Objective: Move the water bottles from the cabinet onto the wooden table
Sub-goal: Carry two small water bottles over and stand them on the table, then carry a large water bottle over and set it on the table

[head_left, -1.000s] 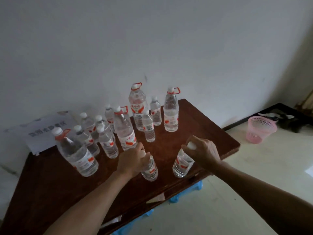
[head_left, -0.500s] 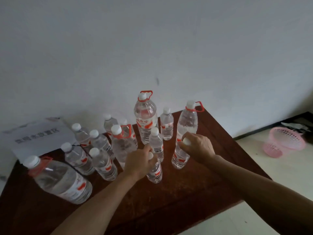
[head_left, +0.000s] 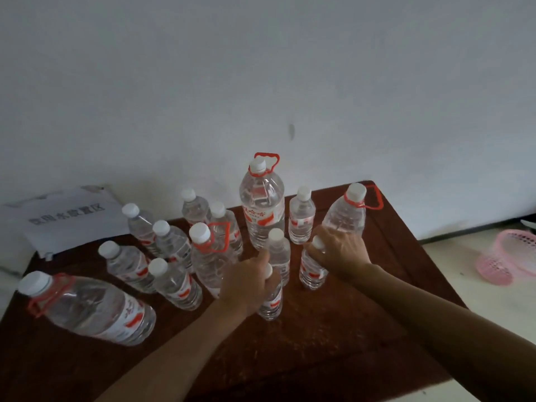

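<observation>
- The left hand (head_left: 246, 282) is clamped round the neck of the near small bottle (head_left: 271, 303), fingers curled just under its white cap, thumb sticking up.
- That bottle is upright near the middle of the worktop (head_left: 319, 343), base down at the dark red wood. I cannot tell if it actually touches.
- The right hand (head_left: 339, 250) grasps the top of the right small bottle (head_left: 311, 271), fingers wrapped over the neck, white cap peeking out.
- This one is upright too, just right of the near small bottle, and the 2 are apart.
- The centre small bottle (head_left: 278, 250) stands between the 2 hands, just behind the left thumb.
- There are 4 big ones with red carry handles!
- The tallest big bottle (head_left: 261, 207) is at the back by the wall (head_left: 261, 82).
- The right big bottle (head_left: 345, 216) is just behind the right hand.
- The middle big bottle (head_left: 208, 256) is just left of the left hand.
- The front-left big bottle (head_left: 87, 309) is near the left edge and looks tilted in this wide view.
- The back small bottle (head_left: 301, 219) sits between the tallest and right big bottles.
- The 6 clustered small bottles (head_left: 174, 282) crowd the left half, all upright.
- A paper sign (head_left: 69, 216) leans on the wall at the back-left corner, its print too blurred to read.
- A pink basket (head_left: 504, 256) sits on the floor (head_left: 478, 300) to the right, well apart from the worktop.
</observation>
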Motion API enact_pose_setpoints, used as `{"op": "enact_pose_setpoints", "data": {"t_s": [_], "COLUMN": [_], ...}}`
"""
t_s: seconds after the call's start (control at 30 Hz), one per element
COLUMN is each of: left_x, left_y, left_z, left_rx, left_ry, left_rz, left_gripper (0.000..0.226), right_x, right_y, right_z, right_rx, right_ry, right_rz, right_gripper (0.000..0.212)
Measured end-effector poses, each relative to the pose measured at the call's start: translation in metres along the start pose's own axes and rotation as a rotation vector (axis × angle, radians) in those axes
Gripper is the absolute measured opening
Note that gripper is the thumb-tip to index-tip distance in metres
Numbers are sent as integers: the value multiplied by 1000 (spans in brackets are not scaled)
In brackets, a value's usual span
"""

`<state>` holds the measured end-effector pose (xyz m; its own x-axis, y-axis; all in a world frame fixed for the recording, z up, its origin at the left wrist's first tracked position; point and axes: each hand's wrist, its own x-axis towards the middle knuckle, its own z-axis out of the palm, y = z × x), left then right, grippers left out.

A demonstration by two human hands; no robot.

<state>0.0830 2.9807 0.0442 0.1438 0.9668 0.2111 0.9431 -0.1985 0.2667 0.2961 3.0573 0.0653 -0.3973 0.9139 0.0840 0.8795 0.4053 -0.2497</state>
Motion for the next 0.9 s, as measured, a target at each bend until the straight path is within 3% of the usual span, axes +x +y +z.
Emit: {"op": "enact_pose_setpoints", "data": {"t_s": [0.17,0.4,0.57,0.67,0.9], "left_x": [-17,-26,-74,-121,-265], "left_y": [6,32,45,49,63], "left_z": [4,-8,-22,-35,-75], "left_rx": [-68,-85,49,82,184], "left_ry": [133,1,94,88,38], "left_rz": [-91,-396,-564,-686,-1009], "left_gripper": [31,40,49,41,25], "right_x": [7,13,3,-9,-84], "right_y": [0,6,-6,-38,-157], "right_z": [0,-17,-37,-45,-23], "right_rx": [-116,-201,-305,-283,-166], "right_ry": [-73,-150,-72,-19,-92], "right_rz": [-50,-186,-404,-550,-907], "right_gripper": [50,45,51,48,30]}}
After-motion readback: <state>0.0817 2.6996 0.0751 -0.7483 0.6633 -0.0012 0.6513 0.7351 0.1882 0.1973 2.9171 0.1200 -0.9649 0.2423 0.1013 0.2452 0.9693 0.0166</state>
